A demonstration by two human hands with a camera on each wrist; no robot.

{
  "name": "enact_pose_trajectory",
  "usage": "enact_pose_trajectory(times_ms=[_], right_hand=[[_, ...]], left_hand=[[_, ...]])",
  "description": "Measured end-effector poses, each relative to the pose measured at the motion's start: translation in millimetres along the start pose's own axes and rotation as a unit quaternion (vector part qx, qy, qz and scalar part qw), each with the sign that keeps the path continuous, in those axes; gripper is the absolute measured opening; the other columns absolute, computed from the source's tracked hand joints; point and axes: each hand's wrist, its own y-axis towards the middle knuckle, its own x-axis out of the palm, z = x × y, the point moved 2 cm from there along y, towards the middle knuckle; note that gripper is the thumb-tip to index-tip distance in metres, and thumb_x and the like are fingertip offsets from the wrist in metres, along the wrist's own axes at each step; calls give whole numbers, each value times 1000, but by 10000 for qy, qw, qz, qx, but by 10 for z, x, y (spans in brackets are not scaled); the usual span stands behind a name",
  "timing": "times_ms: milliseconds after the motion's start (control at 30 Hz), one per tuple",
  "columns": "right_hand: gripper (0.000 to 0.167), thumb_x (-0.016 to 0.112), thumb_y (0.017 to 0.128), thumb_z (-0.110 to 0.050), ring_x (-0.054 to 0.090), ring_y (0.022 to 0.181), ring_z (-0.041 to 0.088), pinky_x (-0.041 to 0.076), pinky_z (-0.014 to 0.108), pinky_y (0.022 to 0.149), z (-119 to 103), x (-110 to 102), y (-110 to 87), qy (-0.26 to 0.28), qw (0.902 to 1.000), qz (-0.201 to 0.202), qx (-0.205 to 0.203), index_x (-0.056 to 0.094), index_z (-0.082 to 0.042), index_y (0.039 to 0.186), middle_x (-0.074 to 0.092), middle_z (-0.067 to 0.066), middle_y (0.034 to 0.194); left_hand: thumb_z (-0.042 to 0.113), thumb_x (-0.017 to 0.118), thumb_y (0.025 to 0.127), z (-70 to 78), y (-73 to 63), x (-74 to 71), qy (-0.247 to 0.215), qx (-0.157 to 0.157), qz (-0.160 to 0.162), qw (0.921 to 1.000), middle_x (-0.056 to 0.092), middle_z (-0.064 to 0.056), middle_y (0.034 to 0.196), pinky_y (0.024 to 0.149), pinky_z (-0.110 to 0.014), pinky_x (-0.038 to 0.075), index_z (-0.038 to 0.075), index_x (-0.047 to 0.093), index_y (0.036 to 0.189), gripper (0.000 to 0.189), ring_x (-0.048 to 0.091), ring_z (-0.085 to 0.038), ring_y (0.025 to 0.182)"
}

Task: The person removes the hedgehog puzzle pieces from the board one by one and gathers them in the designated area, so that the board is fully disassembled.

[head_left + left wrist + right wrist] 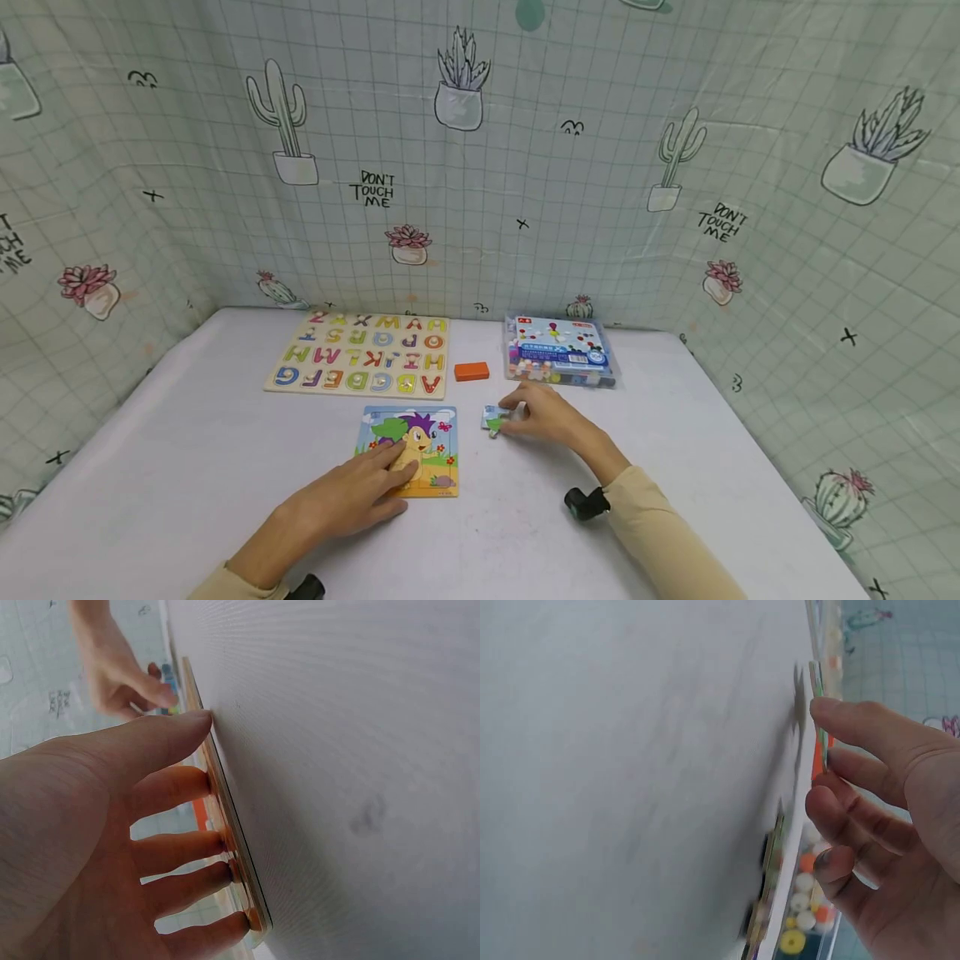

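Observation:
A jigsaw board (438,479) with a picture of a purple-haired hedgehog lies on the white table. My left hand (352,492) rests on its lower left part, fingers spread and fairly straight; the left wrist view shows the fingertips of that hand (142,825) touching the board's edge (244,862). To the right of the board, my right hand (547,414) pinches a small blue and green jigsaw piece (492,417) between thumb and fingers. In the right wrist view the piece (822,742) is seen edge-on, above its shadow, with the other fingers loosely bent.
Behind the board lies a wooden alphabet puzzle (360,358). An orange block (471,372) sits beside it. At the back right is a clear box (562,350) of coloured parts. Thin coloured pieces (772,862), blurred, lie near the right hand. Patterned cloth walls (480,167) surround the table.

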Motion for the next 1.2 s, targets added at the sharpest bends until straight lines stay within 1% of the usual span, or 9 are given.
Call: enact_pose_trajectory(times_ms=[100,200,300,433,800,933,1200], right_hand=[[35,79,83,-28,49,79,10,43,23,69,100,-28,-52,18,10000,-7,-27,73,-12,113,66,1,104],[35,79,83,-27,49,78,10,43,21,68,170,-49,-87,71,9999,-3,-87,74,-10,113,66,2,102],[36,79,83,-26,50,78,11,42,20,67,215,-54,-106,101,9997,-35,-201,73,-8,114,65,3,100],[36,78,84,-26,50,78,11,42,19,66,250,-42,-104,134,9996,-87,-242,73,-8,115,64,3,100],[37,77,85,-25,50,79,11,43,19,67,249,-45,-119,209,9995,-178,-127,72,-8,117,64,4,102],[37,77,85,-25,50,79,11,43,19,67,244,-54,-120,168,9997,-138,-137,72,-8,117,64,4,103],[39,79,83,-26,48,77,10,40,21,65,210,-59,-127,57,10000,1,-33,72,-8,117,67,5,106]], left_hand=[[33,69,91,1,-7,-7,-9,-35,9,10000,41,-19,153,114,-55,36,13,56,139,53,39,-38,142],[33,68,92,-1,-10,-9,-37,-51,17,10000,41,-19,153,114,-55,36,13,56,139,53,39,-37,142],[33,68,91,-4,-6,-4,-52,-24,35,10000,41,-19,153,114,-56,37,13,56,139,53,39,-38,142],[33,68,92,2,-15,-5,-72,-36,27,10000,40,-19,154,114,-56,36,14,56,140,53,38,-38,143],[33,69,91,14,-6,-2,-58,-45,56,10000,41,-18,153,113,-56,37,14,56,139,54,39,-37,142],[34,69,91,13,-4,-9,-49,-57,51,10000,41,-19,153,114,-56,36,14,56,139,54,38,-38,143],[34,69,91,14,-15,-9,-93,-56,-21,9999,40,-19,154,114,-56,36,14,56,139,54,38,-38,143]])
